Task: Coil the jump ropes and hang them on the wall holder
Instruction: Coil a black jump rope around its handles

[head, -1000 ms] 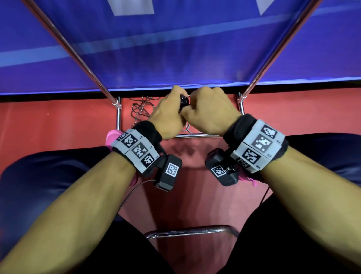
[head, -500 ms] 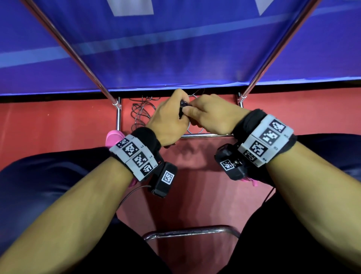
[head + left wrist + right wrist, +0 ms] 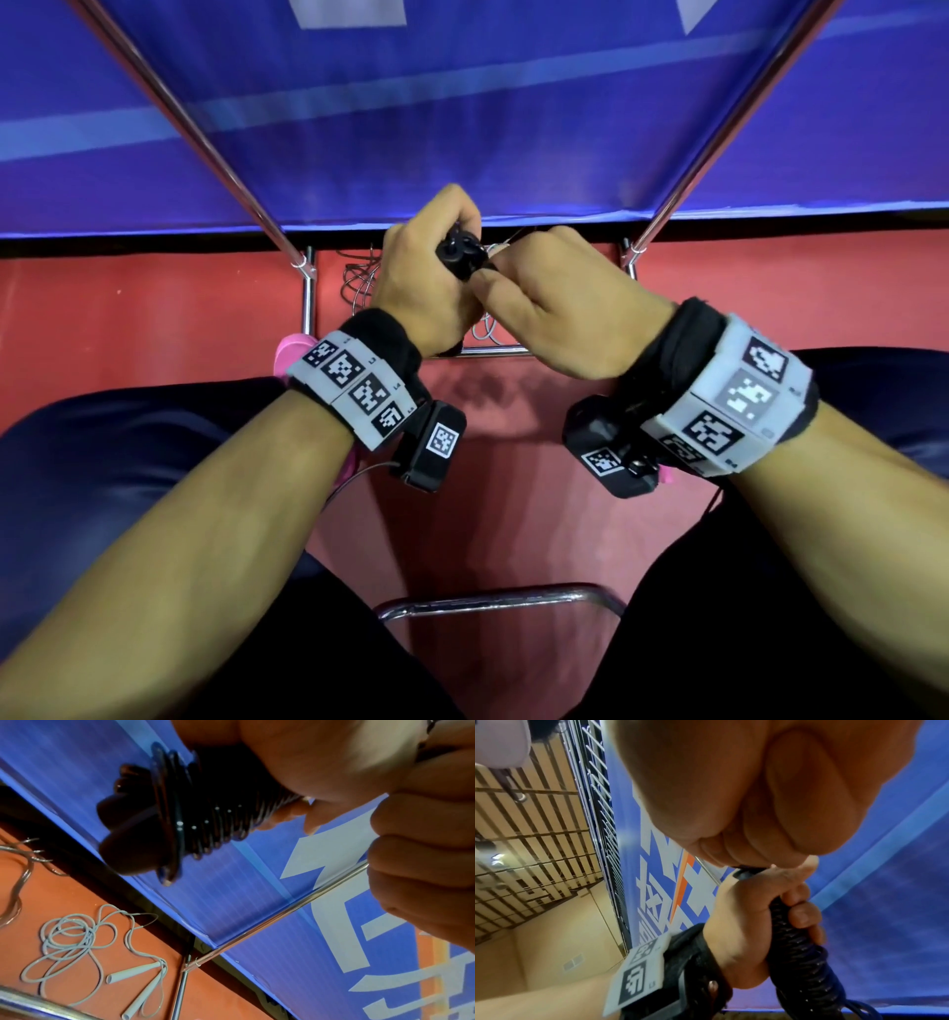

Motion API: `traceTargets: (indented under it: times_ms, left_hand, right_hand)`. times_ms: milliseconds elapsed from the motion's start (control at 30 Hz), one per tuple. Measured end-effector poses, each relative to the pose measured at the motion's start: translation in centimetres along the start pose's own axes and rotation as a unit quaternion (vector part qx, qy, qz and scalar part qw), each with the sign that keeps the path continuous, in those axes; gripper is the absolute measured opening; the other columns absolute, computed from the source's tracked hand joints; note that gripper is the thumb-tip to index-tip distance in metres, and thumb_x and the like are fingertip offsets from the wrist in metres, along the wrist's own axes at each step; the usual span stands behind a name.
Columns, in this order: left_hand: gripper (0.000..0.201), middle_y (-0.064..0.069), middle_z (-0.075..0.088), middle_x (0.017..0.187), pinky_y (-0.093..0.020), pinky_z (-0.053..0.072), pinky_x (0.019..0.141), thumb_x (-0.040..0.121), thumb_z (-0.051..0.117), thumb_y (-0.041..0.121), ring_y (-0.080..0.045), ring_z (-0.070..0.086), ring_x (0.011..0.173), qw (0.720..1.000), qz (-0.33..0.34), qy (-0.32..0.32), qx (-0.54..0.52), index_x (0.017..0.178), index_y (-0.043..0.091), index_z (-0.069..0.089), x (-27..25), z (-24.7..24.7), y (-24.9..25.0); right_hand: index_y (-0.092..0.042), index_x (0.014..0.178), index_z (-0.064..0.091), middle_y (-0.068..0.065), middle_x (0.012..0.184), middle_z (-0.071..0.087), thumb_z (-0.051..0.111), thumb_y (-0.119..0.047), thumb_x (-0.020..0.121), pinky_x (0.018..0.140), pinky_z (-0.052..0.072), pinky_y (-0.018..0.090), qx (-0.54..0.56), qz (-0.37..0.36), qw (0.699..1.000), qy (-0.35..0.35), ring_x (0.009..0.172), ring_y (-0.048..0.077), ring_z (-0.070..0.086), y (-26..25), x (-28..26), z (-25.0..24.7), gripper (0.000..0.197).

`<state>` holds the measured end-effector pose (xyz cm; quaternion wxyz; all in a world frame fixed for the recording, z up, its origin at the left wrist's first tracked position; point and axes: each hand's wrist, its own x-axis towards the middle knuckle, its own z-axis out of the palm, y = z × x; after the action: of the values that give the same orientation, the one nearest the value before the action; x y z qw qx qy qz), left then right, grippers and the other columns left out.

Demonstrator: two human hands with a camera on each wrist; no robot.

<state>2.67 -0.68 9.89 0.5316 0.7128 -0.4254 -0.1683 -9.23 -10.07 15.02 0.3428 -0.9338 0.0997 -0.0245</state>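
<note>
Lifting a little since a second ago, the left hand (image 3: 423, 288) is gripping the black jump rope (image 3: 458, 255) wound round its handles while the right hand (image 3: 560, 318) is pinching its end, above the red floor (image 3: 154, 318).

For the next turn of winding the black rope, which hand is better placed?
Right, probably. The left hand grips the wound black rope and steadies it; the right hand pinches at its top end, so it can lead the cord round.

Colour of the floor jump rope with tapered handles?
Pale grey jump rope, handles included; best in left wrist view.
</note>
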Motion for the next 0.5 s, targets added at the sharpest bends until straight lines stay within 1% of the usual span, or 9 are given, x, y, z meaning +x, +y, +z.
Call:
traceTargets:
  times_ms: [100,133,200,233,333,367,433,467,500]
  left_hand:
    - [0.014,-0.002,0.040,0.060,-0.034,0.031,0.059,0.062,0.055,0.015,-0.025,0.034,0.061,0.993,-0.116,-0.010,-0.014,0.064,0.024,0.044,0.4,0.7,0.4]
    - [0.018,0.000,0.037,0.057,-0.036,0.027,0.057,0.062,0.053,0.012,-0.023,0.030,0.060,0.990,-0.143,0.008,-0.010,0.057,0.027,0.043,0.5,0.9,0.5]
    - [0.024,0.003,0.028,0.051,-0.040,0.016,0.057,0.062,0.050,0.011,-0.021,0.020,0.060,0.985,-0.168,0.031,0.011,0.043,0.023,0.040,0.7,1.2,0.9]
    - [0.027,0.003,0.028,0.049,-0.040,0.017,0.056,0.065,0.049,0.012,-0.022,0.021,0.059,0.986,-0.159,0.023,0.040,0.042,0.022,0.041,0.5,1.2,0.8]
    - [0.031,0.001,0.028,0.051,-0.032,0.023,0.051,0.077,0.048,0.008,-0.021,0.025,0.054,0.977,-0.186,0.020,0.100,0.050,0.021,0.042,0.4,1.1,0.2]
    - [0.026,-0.001,0.032,0.054,-0.032,0.027,0.052,0.077,0.048,0.013,-0.021,0.030,0.055,0.984,-0.148,0.013,0.095,0.054,0.024,0.045,0.2,0.6,0.5]
    - [0.008,0.000,0.042,0.061,-0.035,0.035,0.058,0.067,0.050,0.024,-0.019,0.040,0.063,0.992,-0.115,-0.052,0.022,0.064,0.031,0.052,-0.1,0.0,1.5]
    - [0.014,0.001,0.046,0.063,-0.033,0.035,0.057,0.063,0.051,0.021,-0.017,0.040,0.063,0.992,-0.102,-0.076,-0.001,0.072,0.031,0.055,-0.1,-0.3,1.8]
    - [0.020,0.002,0.048,0.063,-0.030,0.035,0.055,0.063,0.053,0.013,-0.014,0.040,0.060,0.988,-0.099,-0.112,-0.040,0.081,0.020,0.058,-0.1,-0.7,2.5]
  right_hand:
    - [-0.020,0.056,0.032,-0.001,0.048,0.031,0.043,-0.023,0.097,0.051,0.022,0.029,-0.018,0.009,1.000,-0.010,0.046,0.015,0.032,-0.2,0.1,0.4,0.043]
    - [-0.019,0.056,0.033,0.000,0.048,0.032,0.044,-0.023,0.098,0.053,0.023,0.031,-0.027,0.014,0.999,-0.017,0.046,0.015,0.034,-0.3,0.0,0.6,0.044]
    - [-0.019,0.057,0.035,0.002,0.049,0.035,0.044,-0.024,0.099,0.056,0.026,0.031,-0.041,0.022,0.998,-0.033,0.047,0.014,0.036,-0.4,-0.2,0.9,0.043]
    - [-0.019,0.058,0.035,0.002,0.049,0.035,0.044,-0.024,0.099,0.056,0.027,0.030,-0.049,0.024,0.998,-0.038,0.047,0.014,0.037,-0.4,-0.3,1.0,0.043]
    - [-0.018,0.057,0.034,0.002,0.049,0.035,0.045,-0.022,0.099,0.056,0.028,0.031,-0.051,0.025,0.997,-0.045,0.046,0.015,0.037,-0.4,-0.4,1.2,0.043]
    - [-0.018,0.057,0.034,0.002,0.049,0.034,0.045,-0.022,0.099,0.056,0.027,0.031,-0.044,0.022,0.998,-0.041,0.047,0.015,0.036,-0.4,-0.4,1.0,0.044]
    - [-0.020,0.056,0.033,0.000,0.049,0.032,0.046,-0.022,0.100,0.056,0.023,0.030,-0.025,0.010,0.999,-0.023,0.047,0.015,0.035,-0.6,-0.5,0.5,0.045]
    - [-0.021,0.056,0.032,-0.001,0.050,0.030,0.045,-0.023,0.100,0.055,0.021,0.030,-0.016,0.006,1.000,-0.008,0.047,0.016,0.033,-0.8,-0.6,0.0,0.045]
    - [-0.021,0.057,0.031,-0.001,0.050,0.029,0.044,-0.024,0.099,0.053,0.020,0.028,-0.005,0.006,1.000,0.013,0.048,0.018,0.030,-1.0,-0.7,-0.4,0.044]
